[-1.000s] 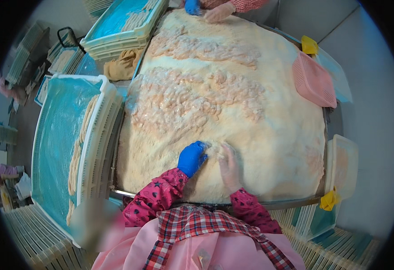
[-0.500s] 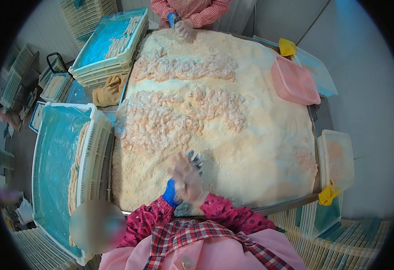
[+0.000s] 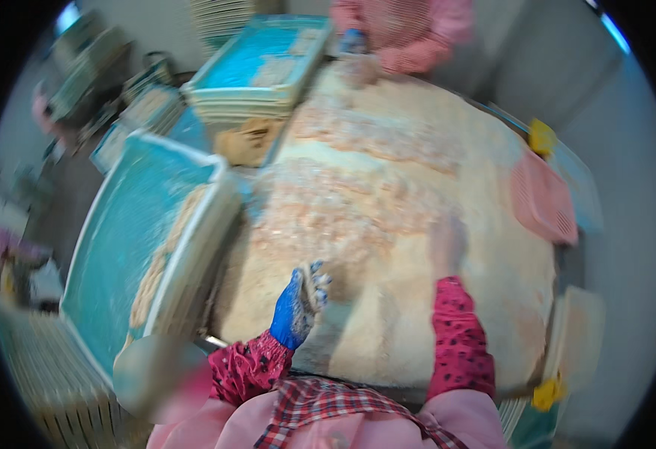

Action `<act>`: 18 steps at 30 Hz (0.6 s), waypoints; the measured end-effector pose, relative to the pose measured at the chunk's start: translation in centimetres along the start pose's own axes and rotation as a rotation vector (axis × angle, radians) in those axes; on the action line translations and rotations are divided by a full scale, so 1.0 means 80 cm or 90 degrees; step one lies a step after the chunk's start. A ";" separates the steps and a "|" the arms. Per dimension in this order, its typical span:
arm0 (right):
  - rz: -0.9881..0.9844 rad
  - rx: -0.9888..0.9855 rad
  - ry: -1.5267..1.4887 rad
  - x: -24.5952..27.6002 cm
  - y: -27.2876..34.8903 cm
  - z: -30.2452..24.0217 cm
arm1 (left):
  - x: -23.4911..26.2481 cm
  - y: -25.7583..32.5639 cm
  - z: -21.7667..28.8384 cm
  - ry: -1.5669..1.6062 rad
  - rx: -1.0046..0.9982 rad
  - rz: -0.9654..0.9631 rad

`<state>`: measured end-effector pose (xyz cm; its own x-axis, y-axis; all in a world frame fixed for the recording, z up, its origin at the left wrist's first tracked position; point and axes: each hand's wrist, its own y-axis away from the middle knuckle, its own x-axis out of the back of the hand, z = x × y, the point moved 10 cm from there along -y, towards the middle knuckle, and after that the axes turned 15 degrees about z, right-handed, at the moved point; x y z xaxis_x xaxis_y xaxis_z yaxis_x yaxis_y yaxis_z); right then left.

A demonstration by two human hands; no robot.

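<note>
My left hand, blue-gloved, pinched a small pale piece; my right hand was too blurred to tell. The pieces looked soft, light, fragile; best pinched gently.

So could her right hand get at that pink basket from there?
Probably yes. The right hand lies out on the floury table, and only bare surface shows between it and the pink basket, though blur hides detail.

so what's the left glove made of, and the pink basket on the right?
Glove on the left hand: looks like blue knit fabric with a matte coating, pale powder clinging to the fingers; blur leaves it open. Pink basket: probably moulded plastic, going by its even colour and fine grid of holes.
</note>
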<state>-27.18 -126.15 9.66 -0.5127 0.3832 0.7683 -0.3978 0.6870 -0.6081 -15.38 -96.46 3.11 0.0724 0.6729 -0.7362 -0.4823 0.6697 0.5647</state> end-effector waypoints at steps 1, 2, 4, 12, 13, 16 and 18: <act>0.024 0.006 -0.002 -0.018 -0.009 0.027 | -0.022 0.014 0.036 0.006 -0.057 0.043; -0.006 0.012 0.007 -0.030 -0.012 0.036 | -0.052 0.028 0.076 0.010 -0.112 0.091; 0.003 -0.050 -0.093 -0.047 -0.013 0.051 | -0.053 0.014 0.170 0.025 -0.232 0.070; -0.035 -0.267 -0.274 -0.094 -0.011 0.081 | 0.111 -0.018 0.482 -0.895 -0.552 0.298; -0.021 -0.293 -0.334 -0.100 -0.009 0.103 | 0.123 -0.027 0.480 -0.913 -0.581 0.290; -0.007 -0.421 -0.547 -0.031 -0.013 0.064 | 0.142 -0.035 0.479 -0.808 -0.551 0.251; 0.011 -0.212 -0.549 0.021 0.005 0.004 | 0.086 -0.018 0.447 -0.752 -0.598 0.241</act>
<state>-28.41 -125.45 10.66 -0.9587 -0.1059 0.2640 -0.2146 0.8786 -0.4266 17.04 -81.57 10.54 0.2286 0.9099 0.3463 -0.9515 0.2841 -0.1181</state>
